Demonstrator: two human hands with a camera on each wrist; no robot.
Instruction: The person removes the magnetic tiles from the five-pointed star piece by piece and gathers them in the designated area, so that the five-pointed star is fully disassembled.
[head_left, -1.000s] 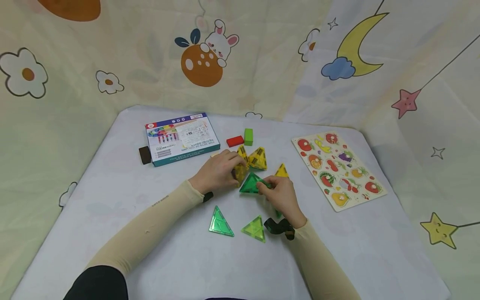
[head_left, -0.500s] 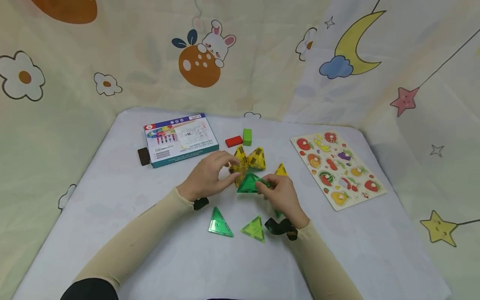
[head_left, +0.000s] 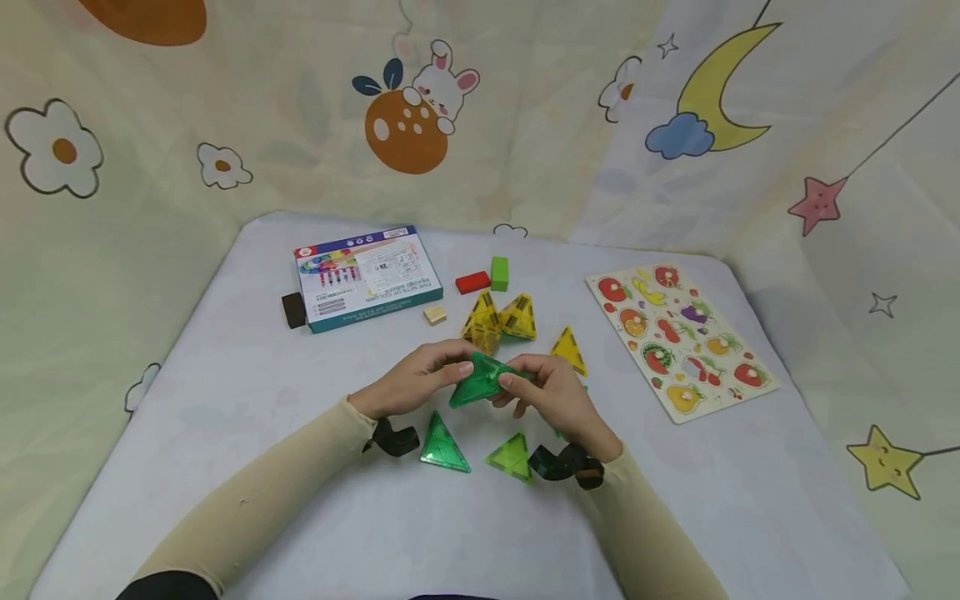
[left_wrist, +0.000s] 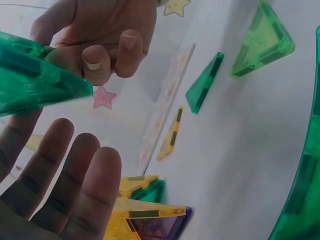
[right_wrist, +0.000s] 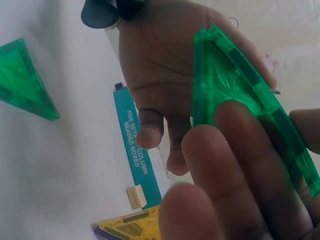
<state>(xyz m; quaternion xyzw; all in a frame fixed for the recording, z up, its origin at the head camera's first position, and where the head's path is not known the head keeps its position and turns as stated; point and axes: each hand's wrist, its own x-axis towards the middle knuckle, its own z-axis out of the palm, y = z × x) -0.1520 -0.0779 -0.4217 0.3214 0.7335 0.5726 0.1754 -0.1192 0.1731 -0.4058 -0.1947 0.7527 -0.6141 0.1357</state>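
Between both hands, above the table, is a green see-through triangular magnetic tile piece (head_left: 476, 382); whether it is one tile or two joined, I cannot tell. My right hand (head_left: 558, 402) pinches its right end, thumb on top. My left hand (head_left: 408, 382) holds the left edge between thumb and index finger, the other fingers extended in the left wrist view. Just behind stands a yellow magnetic-tile build (head_left: 483, 321), with green and purple parts low down in the left wrist view. Nearer me lie a green triangle tile (head_left: 444, 446) and a light green one (head_left: 510, 458).
A yellow triangle tile (head_left: 570, 352) lies right of the build, and another green tile (left_wrist: 204, 85) is mostly hidden by my right hand in the head view. Around them are a flat box (head_left: 367, 279), red (head_left: 472, 282) and green blocks (head_left: 499, 273), a wooden piece (head_left: 434, 314) and a fruit board (head_left: 678, 342).
My left hand has left the yellow build and come toward me to take the green piece's left edge. The right hand has lifted and turned that piece slightly. A small wooden piece is uncovered.
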